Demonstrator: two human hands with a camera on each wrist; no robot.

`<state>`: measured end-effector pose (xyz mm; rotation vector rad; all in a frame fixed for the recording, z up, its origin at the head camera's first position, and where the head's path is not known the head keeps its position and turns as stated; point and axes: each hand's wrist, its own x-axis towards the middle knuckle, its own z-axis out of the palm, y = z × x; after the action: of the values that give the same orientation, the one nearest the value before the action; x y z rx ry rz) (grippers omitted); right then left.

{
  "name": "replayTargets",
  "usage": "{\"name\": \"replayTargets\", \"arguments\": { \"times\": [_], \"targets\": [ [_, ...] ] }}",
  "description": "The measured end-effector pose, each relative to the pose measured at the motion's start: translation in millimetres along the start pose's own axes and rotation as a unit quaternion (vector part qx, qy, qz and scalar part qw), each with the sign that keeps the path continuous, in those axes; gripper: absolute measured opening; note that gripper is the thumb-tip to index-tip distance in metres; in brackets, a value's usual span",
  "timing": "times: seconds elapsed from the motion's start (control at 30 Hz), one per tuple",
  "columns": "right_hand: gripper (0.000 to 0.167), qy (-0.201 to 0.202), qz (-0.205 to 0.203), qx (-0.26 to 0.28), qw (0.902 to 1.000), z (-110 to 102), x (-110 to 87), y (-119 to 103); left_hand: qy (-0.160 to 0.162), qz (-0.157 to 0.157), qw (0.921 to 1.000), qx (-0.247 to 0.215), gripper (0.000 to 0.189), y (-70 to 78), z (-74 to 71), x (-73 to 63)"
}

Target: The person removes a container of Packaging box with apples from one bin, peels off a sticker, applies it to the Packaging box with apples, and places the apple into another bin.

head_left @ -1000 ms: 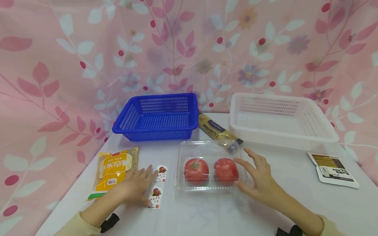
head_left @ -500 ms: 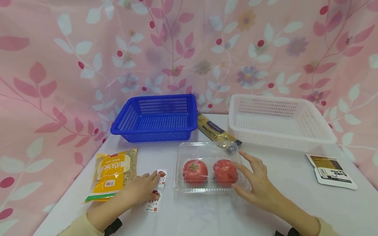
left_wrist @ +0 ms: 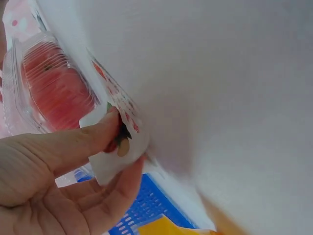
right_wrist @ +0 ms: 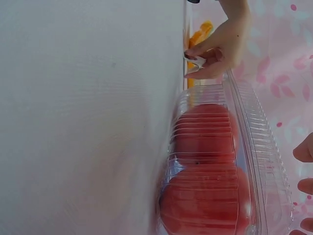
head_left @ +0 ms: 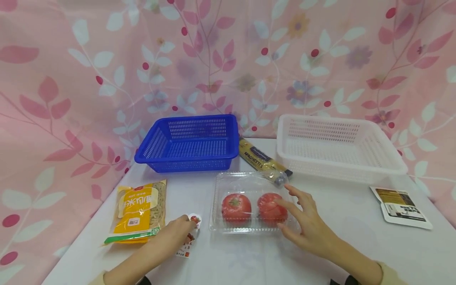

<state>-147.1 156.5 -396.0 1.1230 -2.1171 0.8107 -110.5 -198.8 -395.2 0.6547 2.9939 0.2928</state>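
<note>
- Label caught in a pinch: your left hand [head_left: 179, 234] holds the fruit-printed label [left_wrist: 132, 139] between thumb and fingers, just left of the clear box [head_left: 246, 229], the paper bending in the grip.
- Your right hand [head_left: 308, 227], fingers spread and slightly bent, hangs at the right side of the clear box (the views do not settle whether fingertips touch plastic).
- Two red fruits [head_left: 236, 208] sit side by side inside the clear box.
- The step in hand looks to be picking up the label; a second printed panel [head_left: 184, 250] shows nearer you, off the clear box's front left, and whether the two are joined you cannot tell.
- The next move seems to call for keeping that pinch firm and raising the paper off the white table [head_left: 246, 261] without creasing it.
- A second earlier, your left hand lay spread over the labels; now its fingers are gathered and the paper curls. Your right hand keeps nearly the same place beside the clear box.
</note>
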Motion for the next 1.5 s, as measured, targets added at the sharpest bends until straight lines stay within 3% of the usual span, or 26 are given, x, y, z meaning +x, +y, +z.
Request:
{"name": "replayTargets", "arguments": {
  "times": [0.2, 0.33, 0.4, 0.5, 0.6, 0.73, 0.83, 1.07, 1.23, 1.37, 1.5],
  "targets": [
    [0.045, -0.007, -0.002, 0.004, 1.0000, 0.4, 1.9, -3.5, 0.011, 0.006, 0.9974, -0.071, 0.021, -1.2, -6.7, 1.6],
    [0.042, -0.030, 0.009, 0.009, 0.9995, 0.0, 5.1, -8.5, 0.030, -0.021, 0.9953, -0.089, 0.026, -2.2, -18.9, 5.1],
    [0.041, -0.052, 0.021, 0.013, 0.9983, -0.1, 7.5, -10.9, 0.047, -0.042, 0.9928, -0.102, 0.028, -2.4, -26.5, 5.5],
    [0.040, -0.080, 0.034, 0.015, 0.9961, 0.4, 11.4, -13.7, 0.092, -0.042, 0.9881, -0.115, 0.030, -2.0, -37.8, 4.0],
    [0.039, -0.081, 0.023, 0.018, 0.9963, 2.3, 16.1, -15.3, 0.151, -0.013, 0.9804, -0.126, 0.032, -0.7, -47.5, 1.2],
    [0.038, -0.053, -0.013, 0.026, 0.9982, 5.7, 24.2, -16.7, 0.240, 0.051, 0.9616, -0.124, 0.035, 3.7, -58.3, 0.9],
    [0.036, -0.029, -0.038, 0.033, 0.9983, 7.1, 32.2, -17.2, 0.278, 0.083, 0.9487, -0.127, 0.037, 10.7, -65.1, 0.7],
    [0.036, -0.006, -0.057, 0.045, 0.9974, 5.1, 51.0, -21.0, 0.283, 0.117, 0.9384, -0.160, 0.038, 33.7, -72.6, -0.5],
    [0.035, -0.011, -0.069, 0.053, 0.9962, 6.1, 64.2, -28.8, 0.273, 0.175, 0.9283, -0.182, 0.040, 47.5, -72.4, 3.3],
    [0.034, -0.005, -0.089, 0.051, 0.9947, 9.0, 73.6, -33.3, 0.269, 0.230, 0.9138, -0.199, 0.040, 55.9, -72.3, 6.3],
    [0.033, 0.004, -0.103, 0.052, 0.9933, 9.5, 79.0, -36.7, 0.259, 0.258, 0.9099, -0.196, 0.038, 62.9, -73.0, 8.4]
  ]
}}
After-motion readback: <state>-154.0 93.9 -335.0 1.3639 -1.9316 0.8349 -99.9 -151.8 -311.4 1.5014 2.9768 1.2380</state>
